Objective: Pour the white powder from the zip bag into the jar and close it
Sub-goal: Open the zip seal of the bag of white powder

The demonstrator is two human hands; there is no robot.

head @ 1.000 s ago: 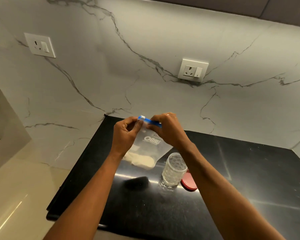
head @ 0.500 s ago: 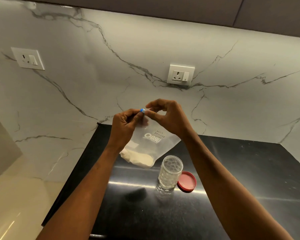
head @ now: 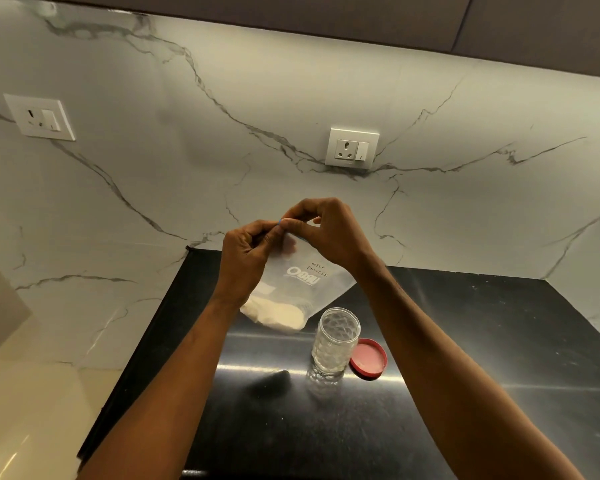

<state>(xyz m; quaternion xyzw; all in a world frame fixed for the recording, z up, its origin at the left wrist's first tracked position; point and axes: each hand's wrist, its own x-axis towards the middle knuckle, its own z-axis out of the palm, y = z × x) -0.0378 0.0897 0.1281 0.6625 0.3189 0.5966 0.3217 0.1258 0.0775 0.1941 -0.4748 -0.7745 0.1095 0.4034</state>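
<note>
A clear zip bag point(head: 303, 275) labelled "milk powder" hangs in the air above the black counter, with white powder point(head: 274, 313) gathered in its lower left corner. My left hand point(head: 245, 258) and my right hand point(head: 326, 232) both pinch the bag's top edge, fingertips meeting at its blue zip strip. An empty clear glass jar point(head: 335, 341) with a textured wall stands upright on the counter just below and right of the bag. Its red lid point(head: 368, 358) lies flat on the counter, touching the jar's right side.
The black counter point(head: 465, 393) ends at a left edge with pale floor beyond. A marble wall rises behind it, carrying one socket point(head: 352, 148) above my hands and another socket point(head: 39, 116) at the far left. Dark cabinets run along the top.
My hands have drawn together at the bag's top, so the blue zip strip is almost covered. The bag has lifted a little and the view has tilted down slightly.
</note>
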